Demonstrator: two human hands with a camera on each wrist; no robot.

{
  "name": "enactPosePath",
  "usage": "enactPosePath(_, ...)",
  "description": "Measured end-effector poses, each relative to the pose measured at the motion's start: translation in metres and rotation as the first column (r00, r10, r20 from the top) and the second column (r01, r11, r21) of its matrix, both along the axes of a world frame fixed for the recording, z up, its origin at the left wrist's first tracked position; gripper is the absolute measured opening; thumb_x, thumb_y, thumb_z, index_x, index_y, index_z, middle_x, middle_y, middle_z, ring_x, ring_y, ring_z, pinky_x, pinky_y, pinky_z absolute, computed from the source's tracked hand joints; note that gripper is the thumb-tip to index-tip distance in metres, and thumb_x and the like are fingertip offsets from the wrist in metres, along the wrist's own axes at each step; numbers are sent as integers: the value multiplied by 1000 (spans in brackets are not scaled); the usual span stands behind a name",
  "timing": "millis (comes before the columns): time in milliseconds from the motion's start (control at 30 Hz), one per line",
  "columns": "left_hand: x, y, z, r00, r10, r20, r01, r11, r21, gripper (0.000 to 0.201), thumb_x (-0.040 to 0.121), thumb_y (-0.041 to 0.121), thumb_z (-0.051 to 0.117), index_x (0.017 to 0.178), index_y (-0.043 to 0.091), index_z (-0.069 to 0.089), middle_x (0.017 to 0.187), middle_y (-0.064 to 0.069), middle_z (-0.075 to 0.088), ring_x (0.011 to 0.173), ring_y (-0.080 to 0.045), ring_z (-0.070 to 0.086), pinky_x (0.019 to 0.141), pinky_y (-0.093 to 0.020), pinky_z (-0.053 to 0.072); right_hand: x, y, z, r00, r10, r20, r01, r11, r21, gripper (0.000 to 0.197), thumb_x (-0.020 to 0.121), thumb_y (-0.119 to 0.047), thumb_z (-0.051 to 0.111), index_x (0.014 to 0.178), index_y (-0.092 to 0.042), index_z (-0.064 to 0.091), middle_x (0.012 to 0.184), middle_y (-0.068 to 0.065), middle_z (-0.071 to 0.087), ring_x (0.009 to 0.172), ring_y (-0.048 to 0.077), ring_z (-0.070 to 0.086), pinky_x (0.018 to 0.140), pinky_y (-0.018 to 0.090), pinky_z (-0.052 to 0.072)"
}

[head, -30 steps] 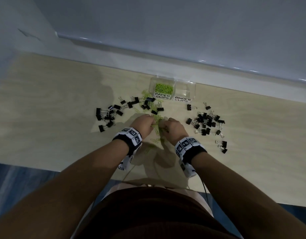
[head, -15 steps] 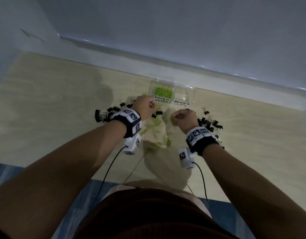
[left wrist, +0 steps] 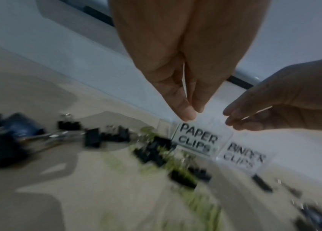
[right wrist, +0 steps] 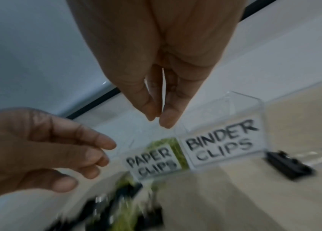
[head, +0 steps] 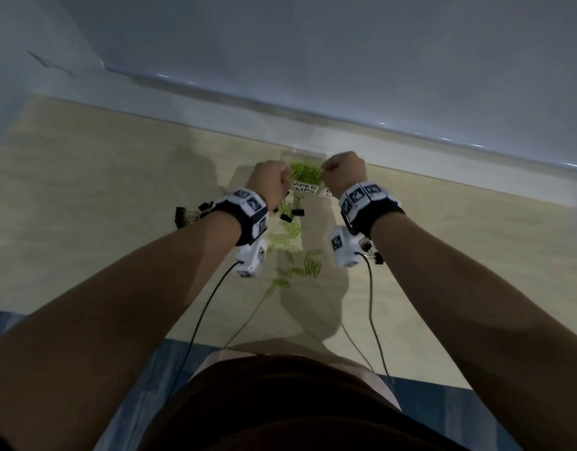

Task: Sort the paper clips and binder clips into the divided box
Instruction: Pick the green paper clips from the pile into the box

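A clear divided box (head: 304, 189) stands at the table's far edge, labelled PAPER CLIPS (left wrist: 195, 140) and BINDER CLIPS (right wrist: 221, 145). Green paper clips (head: 305, 172) fill the left compartment; no clips show in the right one. Both hands hover over the paper clip compartment, my left hand (head: 285, 182) at its left side and my right hand (head: 327, 170) at its right. The wrist views show the left fingers (left wrist: 185, 112) and the right fingers (right wrist: 166, 120) pointing down, straight, with nothing between them. Loose green paper clips (head: 309, 265) lie on the table between my forearms.
Black binder clips lie left of my left wrist (head: 183, 214), in front of the box (head: 292, 216), and under my right wrist (head: 371, 252). A white ledge (head: 410, 157) and wall run behind the box. Wrist camera cables (head: 199, 320) trail to the near table edge.
Both hands rose from the loose paper clip pile near me and moved forward to the box, and now hover over its paper clip compartment. The clips they carried no longer show in the fingers.
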State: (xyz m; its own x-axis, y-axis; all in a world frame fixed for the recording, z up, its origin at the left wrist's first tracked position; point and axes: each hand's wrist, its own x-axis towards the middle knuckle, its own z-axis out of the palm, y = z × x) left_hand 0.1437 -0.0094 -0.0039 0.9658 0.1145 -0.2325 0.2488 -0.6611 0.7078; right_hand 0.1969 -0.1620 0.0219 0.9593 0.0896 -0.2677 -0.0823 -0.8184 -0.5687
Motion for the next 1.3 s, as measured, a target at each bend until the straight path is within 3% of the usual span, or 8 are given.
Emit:
enactPosePath(167, -60, 9, -12, 924, -338, -177, 361, 925, 122, 34, 88, 20, 60, 119, 9, 60, 118, -8, 59, 106, -22, 58, 85, -26, 44, -67, -33, -22, 938, 283, -200, -303, 950, -75, 27, 83, -6, 57, 107, -16, 66, 111, 4, 66, 99, 20, 62, 86, 27, 51)
enactPosePath(300, -93, 0, -32, 780, -524, -341, 608, 765, 214, 108, 62, 59, 76, 147, 17, 23, 144, -8, 26, 128, -26, 33, 104, -39, 40, -111, -52, -42, 765, 562, -315, -631, 754, -185, 76, 67, -26, 78, 134, -32, 42, 139, -4, 37, 124, 21, 34, 105, 41, 35)
enactPosePath(400, -111, -5, -45, 697, -637, -330, 717, 612, 333, 130, 51, 68, 77, 147, 11, 10, 143, -11, 20, 129, -30, 24, 106, -43, 38, -124, -56, -54, 739, 622, -259, -673, 702, -233, 79, 68, -27, 78, 137, -28, 40, 136, -2, 34, 119, 21, 30, 104, 37, 34)
enactPosePath(700, -94, -8, -48, 815, -539, -213, 575, 796, 188, 66, 73, 22, 78, 129, 9, 46, 129, -9, 44, 115, -26, 46, 97, -36, 41, -121, -37, -69, 863, 500, -68, -505, 858, -92, 13, 76, -7, 70, 88, -8, 71, 97, 11, 63, 85, 33, 62, 78, 43, 52)
enactPosePath(900, -87, -10, -51, 892, -415, -179, 440, 888, 134, 25, 81, 12, 68, 105, 9, 60, 108, -9, 59, 98, -25, 57, 85, -35, 48, -122, -29, -65, 863, 493, -114, -505, 852, -136, 19, 78, 1, 56, 92, -7, 65, 101, 15, 59, 94, 34, 56, 78, 38, 49)
enactPosePath(1133, -73, -19, -42, 869, -438, -231, 489, 831, 265, 14, 91, 8, 50, 98, 2, 60, 105, -15, 59, 97, -31, 55, 83, -37, 43, -129, -24, -58, 795, 597, -108, -594, 729, -340, 43, 82, 1, 48, 125, -3, 45, 123, 20, 48, 110, 33, 43, 90, 34, 31)
enactPosePath(1233, -67, -18, -39, 869, -418, -265, 480, 844, 240, 15, 89, 3, 49, 90, -2, 63, 99, -18, 64, 90, -32, 60, 83, -39, 49, -123, -24, -52, 805, 573, -153, -590, 748, -304, 33, 85, 2, 48, 119, 3, 47, 123, 22, 48, 113, 34, 43, 92, 36, 33)
enactPosePath(1300, -64, -15, -33, 875, -405, -265, 459, 869, 185, 16, 88, 3, 52, 86, -1, 67, 93, -17, 68, 86, -31, 64, 82, -38, 52, -116, -28, -54, 873, 464, -152, -487, 853, -188, 18, 85, 2, 49, 102, -3, 54, 109, 18, 57, 102, 33, 53, 84, 35, 40)
